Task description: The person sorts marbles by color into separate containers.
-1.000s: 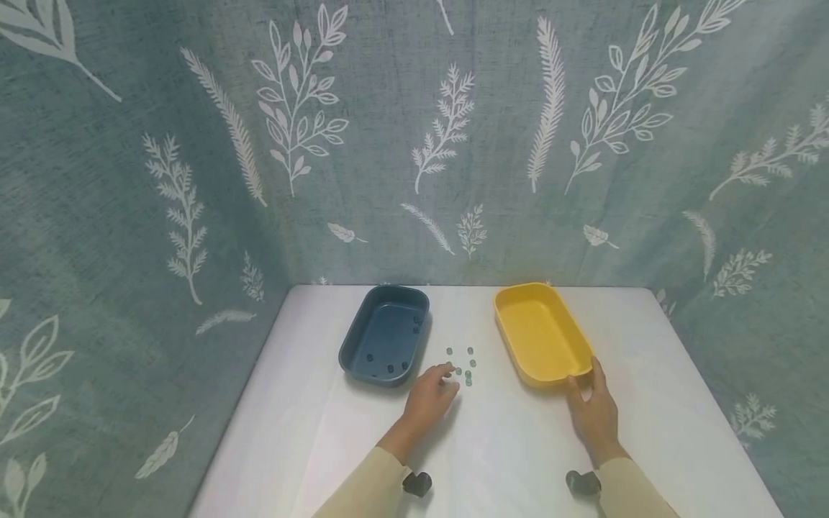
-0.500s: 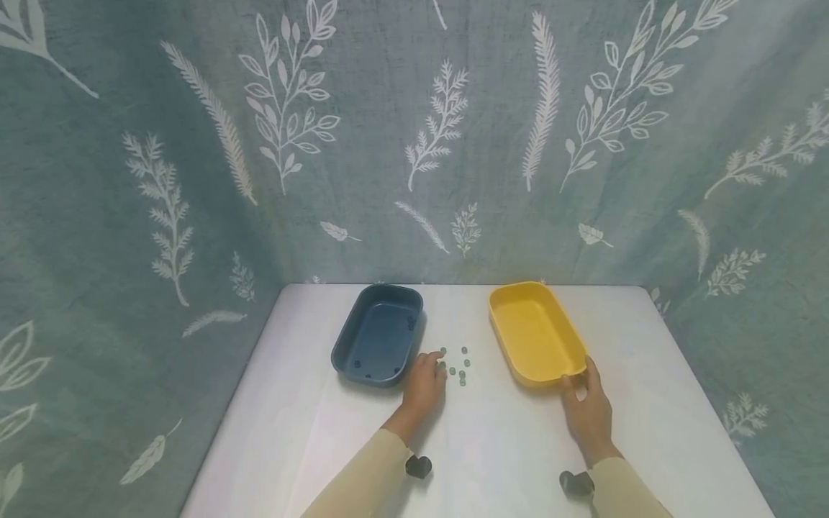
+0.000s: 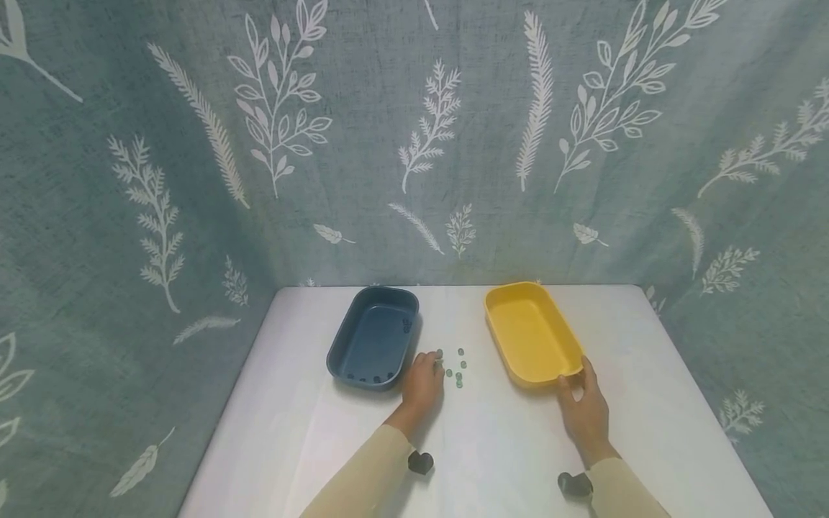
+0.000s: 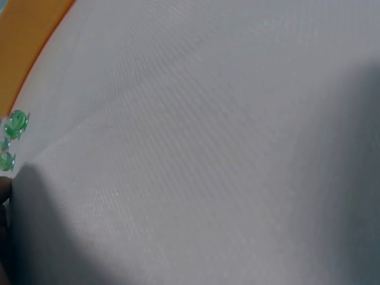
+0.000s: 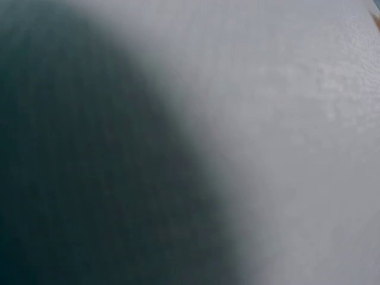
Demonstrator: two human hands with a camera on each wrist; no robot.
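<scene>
Reach shifts leftward

Oblong yellow tray, right of centre: right hand grips its bottom corner. Left hand, bent-fingered, has moved to the left side of round green glassy beads, lower centre; pinch unclear, seemingly collecting there.

Booth with leaf-print cloth walls

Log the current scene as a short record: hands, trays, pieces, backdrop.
left hand: at the edge of small round translucent green beads; pinch unclear
right hand: grips near right corner of yellow rounded-rectangular tray
second tray: dark blue rounded-rectangular tray, to the left, small dark pieces inside
beads: on white table, between trays
backdrop: teal fabric with white leaf print
</scene>
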